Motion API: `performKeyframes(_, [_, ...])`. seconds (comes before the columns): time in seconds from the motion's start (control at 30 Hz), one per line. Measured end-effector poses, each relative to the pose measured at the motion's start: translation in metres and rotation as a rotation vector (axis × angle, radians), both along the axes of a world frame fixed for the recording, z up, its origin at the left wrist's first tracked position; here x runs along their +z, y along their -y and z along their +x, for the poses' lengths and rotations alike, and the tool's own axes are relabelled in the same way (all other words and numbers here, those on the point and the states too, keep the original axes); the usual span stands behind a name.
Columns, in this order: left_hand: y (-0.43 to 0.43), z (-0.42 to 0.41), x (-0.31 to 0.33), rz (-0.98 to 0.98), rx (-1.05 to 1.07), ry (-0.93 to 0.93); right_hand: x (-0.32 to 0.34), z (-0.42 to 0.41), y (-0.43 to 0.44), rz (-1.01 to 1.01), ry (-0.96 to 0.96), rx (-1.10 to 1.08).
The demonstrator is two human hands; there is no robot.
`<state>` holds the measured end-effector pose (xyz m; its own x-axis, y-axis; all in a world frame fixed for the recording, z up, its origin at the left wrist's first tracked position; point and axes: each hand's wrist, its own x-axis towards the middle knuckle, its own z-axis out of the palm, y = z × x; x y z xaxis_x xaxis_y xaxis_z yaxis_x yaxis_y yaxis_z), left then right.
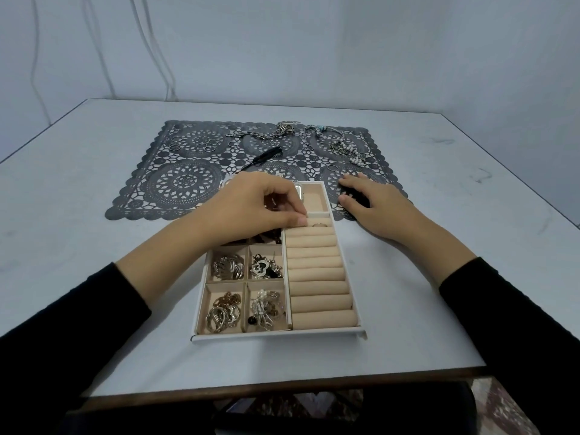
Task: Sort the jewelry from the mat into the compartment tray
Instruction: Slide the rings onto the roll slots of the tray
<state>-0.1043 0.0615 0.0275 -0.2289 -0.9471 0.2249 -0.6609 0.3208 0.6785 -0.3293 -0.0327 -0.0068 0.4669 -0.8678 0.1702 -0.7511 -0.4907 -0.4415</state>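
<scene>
Pinching at the far end of the ring rolls (317,274), the left hand (260,208) had thumb and curled fingertips pressed together; nothing showed between them, so I couldn't tell if it held a piece. One seated ring (320,225) stood in the farthest groove, just right of that pinch. Grooves ran left-right across the compartment tray (276,336), so my read was that any ring had to go in edge-down along that axis. The right hand (373,205) lay loosely spread on the mat (175,186), holding nothing. A lone ring (332,167) sat just beyond its fingertips, so the right hand was nearer and probably the one to pick it. Counts: roughly ten rolls, one ring seated, four filled square compartments in view, a fifth half hidden under the left hand, and one empty compartment (317,199). On the mat's far side lay a loose ring cluster (194,144), too small to count, plus chains (266,133), a beaded piece (351,150) and one black item (266,153).
</scene>
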Motion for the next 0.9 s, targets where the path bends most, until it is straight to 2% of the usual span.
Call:
performKeyframes(0.13, [0.0,0.003,0.0,0.005,0.023,-0.034,0.001,-0.001,0.0,-0.009,0.015,-0.002])
performKeyframes(0.27, [0.001,0.016,0.004,-0.048,0.076,-0.153,0.004,-0.003,0.0,-0.045,0.126,-0.057])
performKeyframes(0.37, [0.008,0.034,0.006,-0.125,0.193,-0.166,0.007,-0.003,0.003,-0.111,0.202,-0.099])
performKeyframes(0.47, [0.02,0.055,-0.001,-0.169,0.335,-0.162,0.007,0.0,0.011,-0.139,0.194,-0.114])
performKeyframes(0.7, [0.047,0.101,-0.016,-0.198,0.555,0.051,0.007,0.018,0.034,-0.117,0.177,-0.123])
performKeyframes(0.9, [0.065,0.12,-0.021,-0.159,0.542,0.167,0.008,0.031,0.051,-0.109,0.135,-0.154])
